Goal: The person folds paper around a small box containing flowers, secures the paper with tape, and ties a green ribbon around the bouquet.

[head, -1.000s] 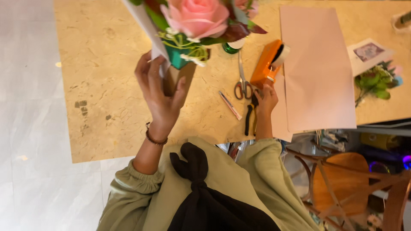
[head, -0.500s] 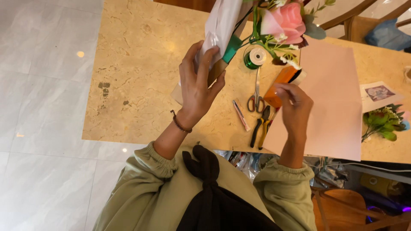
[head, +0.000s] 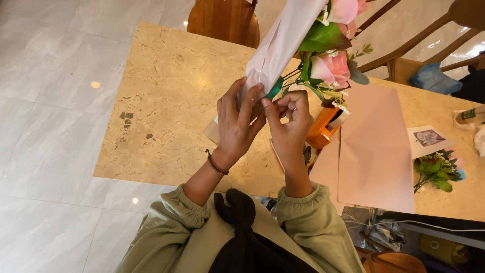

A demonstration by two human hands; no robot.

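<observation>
- Bouquet [head: 303,45] in the head view: pink flowers with green leaves, wrapped in pale paper, is held up above the table [head: 166,101], tilted toward the upper right.
- Left hand [head: 237,119] is closed around the lower end of the paper wrap, fingers spread up along it; a thin bracelet [head: 216,164] sits at the wrist.
- Right hand [head: 288,124] is just beside the left, fingers curled and pinching at the base of the bouquet near a green band; what exactly it pinches is too small to tell.
- Orange tape dispenser [head: 326,129] lies on the table just behind the right hand.
- Pink paper sheet [head: 376,151] lies flat to the right of it.
- Small card [head: 428,139] and a loose sprig of green leaves [head: 437,172] lie farther right, near the table edge.
- Wooden chair [head: 225,20] stands at the far side of the table.
</observation>
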